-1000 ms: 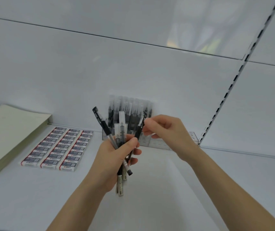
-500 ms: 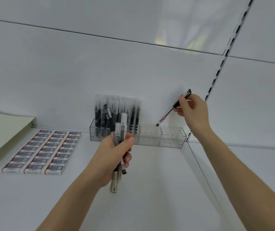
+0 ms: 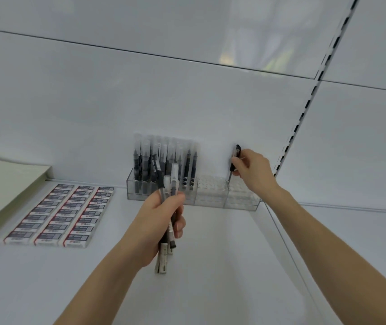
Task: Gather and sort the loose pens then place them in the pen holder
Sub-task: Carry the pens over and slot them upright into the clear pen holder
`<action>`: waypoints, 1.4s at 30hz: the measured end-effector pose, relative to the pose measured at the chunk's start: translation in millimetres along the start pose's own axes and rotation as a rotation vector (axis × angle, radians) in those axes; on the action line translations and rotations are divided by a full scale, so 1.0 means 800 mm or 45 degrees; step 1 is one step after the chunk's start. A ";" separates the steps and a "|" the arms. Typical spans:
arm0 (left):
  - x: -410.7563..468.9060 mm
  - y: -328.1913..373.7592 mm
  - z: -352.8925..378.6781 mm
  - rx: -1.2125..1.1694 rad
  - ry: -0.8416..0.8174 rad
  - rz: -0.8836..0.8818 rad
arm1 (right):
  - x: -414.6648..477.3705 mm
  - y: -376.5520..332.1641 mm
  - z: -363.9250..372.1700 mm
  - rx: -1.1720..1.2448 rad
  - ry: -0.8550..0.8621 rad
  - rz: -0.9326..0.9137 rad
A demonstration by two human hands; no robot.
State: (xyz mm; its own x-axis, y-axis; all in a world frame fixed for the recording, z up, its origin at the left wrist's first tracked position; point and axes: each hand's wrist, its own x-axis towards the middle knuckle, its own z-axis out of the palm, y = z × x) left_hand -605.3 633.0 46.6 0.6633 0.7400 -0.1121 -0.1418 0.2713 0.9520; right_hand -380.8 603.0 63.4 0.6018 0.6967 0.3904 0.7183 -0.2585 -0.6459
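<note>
One pen [image 3: 238,151] upright between right-hand fingers [image 3: 240,164]

Two bare forearms reach forward from the lower edge. The left hand [image 3: 157,221] is curled round a bundle of pens [image 3: 163,261], thumb on top. The right hand [image 3: 255,172] is farther out and pinches a single pen [image 3: 236,158] upright.

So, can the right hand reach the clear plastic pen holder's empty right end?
Probably yes: the right hand holds a thin black pen tip-down at that end of the clear plastic pen holder, where no pens stand.
</note>
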 end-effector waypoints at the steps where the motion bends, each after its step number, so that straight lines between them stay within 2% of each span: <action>1: -0.001 0.000 0.000 0.007 -0.022 0.005 | -0.002 -0.001 0.001 -0.006 -0.022 0.016; 4: -0.004 -0.001 -0.002 0.019 -0.088 0.038 | -0.003 -0.002 -0.006 -0.078 -0.010 0.035; 6: -0.006 0.000 -0.001 -0.004 -0.135 0.031 | -0.012 -0.005 -0.014 -0.080 0.100 0.033; 8: -0.009 0.001 0.001 -0.017 -0.167 0.029 | -0.027 -0.018 -0.023 0.143 0.219 0.002; 9: -0.009 0.001 0.002 -0.009 -0.178 0.035 | -0.035 -0.026 -0.026 0.276 0.206 -0.011; 11: -0.010 0.001 0.005 0.016 -0.184 0.057 | -0.053 -0.045 -0.029 0.499 0.020 -0.007; 14: -0.010 -0.002 0.010 0.024 -0.190 0.081 | -0.073 -0.063 -0.027 0.608 -0.294 -0.012; 19: -0.008 -0.006 0.013 0.017 -0.150 0.113 | -0.085 -0.068 -0.029 0.840 -0.361 -0.018; 22: -0.006 -0.009 0.014 0.038 -0.127 0.124 | -0.090 -0.065 -0.019 0.780 -0.418 -0.055; 25: -0.005 -0.012 0.008 0.078 -0.067 0.126 | -0.080 -0.065 -0.015 0.855 -0.341 0.021; 27: -0.003 -0.012 0.000 0.111 0.015 0.124 | -0.063 -0.063 -0.022 0.933 -0.118 0.081; 30: -0.002 -0.010 -0.012 0.137 0.111 0.102 | -0.035 -0.055 -0.025 0.706 0.223 0.012; 32: -0.004 -0.009 -0.015 0.136 0.130 0.111 | -0.020 -0.053 -0.017 0.542 0.280 -0.059; 42: -0.006 -0.015 -0.032 0.144 0.135 0.183 | 0.008 -0.057 0.027 0.275 0.058 -0.170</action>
State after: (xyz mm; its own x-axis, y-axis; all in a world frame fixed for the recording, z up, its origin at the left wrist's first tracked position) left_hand -625.5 642.0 28.4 0.5603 0.8283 0.0038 -0.1421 0.0916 0.9856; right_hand -417.0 633.6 81.4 0.5252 0.6832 0.5074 0.7042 -0.0141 -0.7099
